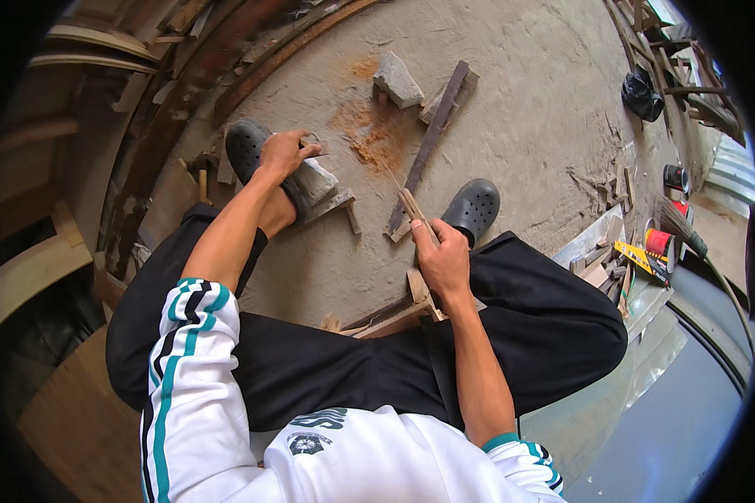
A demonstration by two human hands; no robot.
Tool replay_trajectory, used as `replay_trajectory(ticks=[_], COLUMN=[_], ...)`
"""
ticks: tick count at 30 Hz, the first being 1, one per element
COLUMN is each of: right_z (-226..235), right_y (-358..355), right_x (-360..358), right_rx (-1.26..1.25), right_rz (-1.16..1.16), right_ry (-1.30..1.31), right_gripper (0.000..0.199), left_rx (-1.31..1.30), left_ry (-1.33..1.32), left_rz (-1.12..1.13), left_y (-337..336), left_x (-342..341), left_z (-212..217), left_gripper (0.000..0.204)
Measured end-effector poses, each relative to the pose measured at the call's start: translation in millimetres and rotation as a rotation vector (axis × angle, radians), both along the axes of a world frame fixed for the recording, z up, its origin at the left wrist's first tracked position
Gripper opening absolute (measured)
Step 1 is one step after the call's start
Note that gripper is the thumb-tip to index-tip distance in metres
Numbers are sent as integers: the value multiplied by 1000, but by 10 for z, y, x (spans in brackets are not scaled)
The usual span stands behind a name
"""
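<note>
My left hand is closed over my left shoe, its fingers pinched on something small; a thin curved edge shows by the fingertips, too little to name. Just below that hand, a grey stone chunk rests by a wooden block, against the shoe. My right hand grips a narrow wooden stick that points away from me, with a thin sliver beyond its tip. Near the stick lies a long dark wooden bar on the ground. More wood pieces sit below my right wrist, between my legs.
Another stone chunk and orange sawdust are on the concrete ground ahead. To the right are wood scraps, a yellow handsaw, cans, a broom and a black bag. Timber frames stand at left.
</note>
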State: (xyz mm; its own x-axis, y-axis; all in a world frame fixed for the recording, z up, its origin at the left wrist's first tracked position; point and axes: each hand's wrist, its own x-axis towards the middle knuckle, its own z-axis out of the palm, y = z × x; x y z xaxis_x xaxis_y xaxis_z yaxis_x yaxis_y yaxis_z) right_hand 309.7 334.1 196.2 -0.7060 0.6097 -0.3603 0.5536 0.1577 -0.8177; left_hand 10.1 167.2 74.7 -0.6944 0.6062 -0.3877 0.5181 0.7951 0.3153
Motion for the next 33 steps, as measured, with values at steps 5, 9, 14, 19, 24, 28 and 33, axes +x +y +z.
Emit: replay_trajectory(ticks=[5, 9, 14, 19, 24, 28, 33], right_z=[-19, -12, -17, 28, 57, -17, 7], right_y=[-7, 3, 20, 17, -53, -135, -247], right_x=[-5, -14, -1, -28, -54, -29, -63], right_rx=[20, 30, 38, -3, -1, 3, 7], right_rz=[-2, -11, -18, -9, 23, 72, 133], right_ry=[36, 20, 35, -16, -19, -20, 13], right_gripper=[40, 41, 40, 39, 38, 36, 35], left_rx=[-28, 26, 15, 35, -12, -17, 56], left_ry=[60, 16, 47, 77, 100, 120, 287], left_rz=[42, 41, -5, -51, 5, 36, -103], left_y=[11, -8, -33, -97, -105, -75, -223], left_x=[-62, -62, 70, 155, 287, 367, 334], left_z=[-85, -86, 25, -6, -87, -98, -302], left_gripper=[52, 42, 30, 24, 25, 22, 19])
